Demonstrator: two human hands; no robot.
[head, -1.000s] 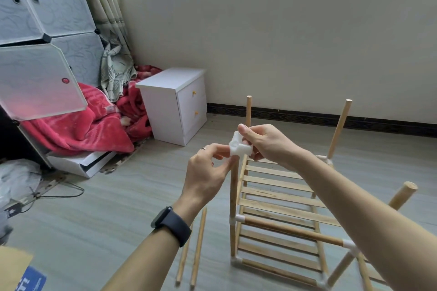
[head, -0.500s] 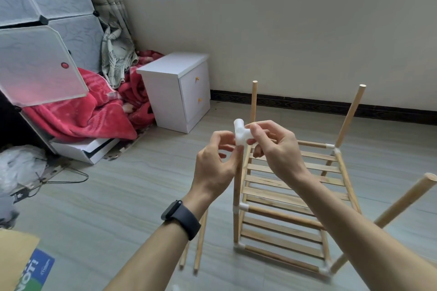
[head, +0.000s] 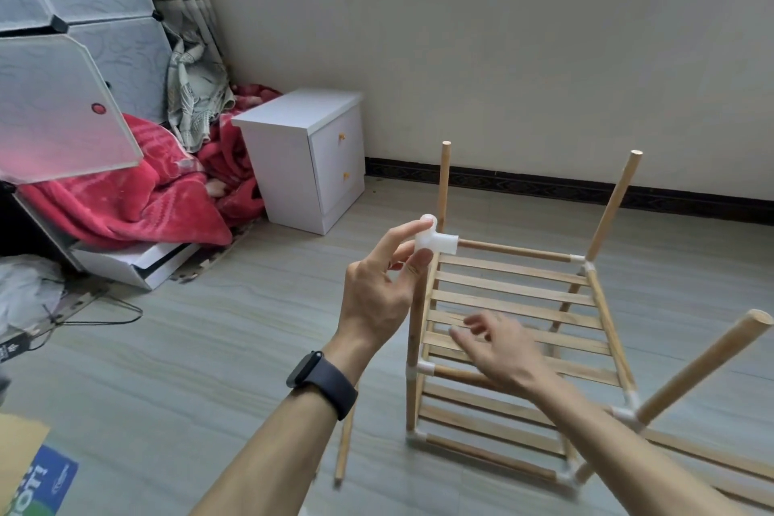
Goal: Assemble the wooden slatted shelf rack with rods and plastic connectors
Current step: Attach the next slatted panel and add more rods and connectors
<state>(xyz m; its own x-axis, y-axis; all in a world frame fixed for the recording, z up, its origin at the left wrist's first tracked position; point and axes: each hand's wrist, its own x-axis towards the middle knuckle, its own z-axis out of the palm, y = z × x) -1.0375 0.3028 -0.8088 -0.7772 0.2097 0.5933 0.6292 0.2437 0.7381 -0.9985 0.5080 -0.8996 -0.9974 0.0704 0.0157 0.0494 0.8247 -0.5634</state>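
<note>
Grey plank floor carries everything here. The slatted rack stands right on it. Just left of the rack, a loose rod lies on the boards, partly hidden by a forearm. Farther left and back, a white nightstand, with a red blanket heaped beyond. Well left of the rack trails a black cable, and nearer, a cardboard box.
</note>
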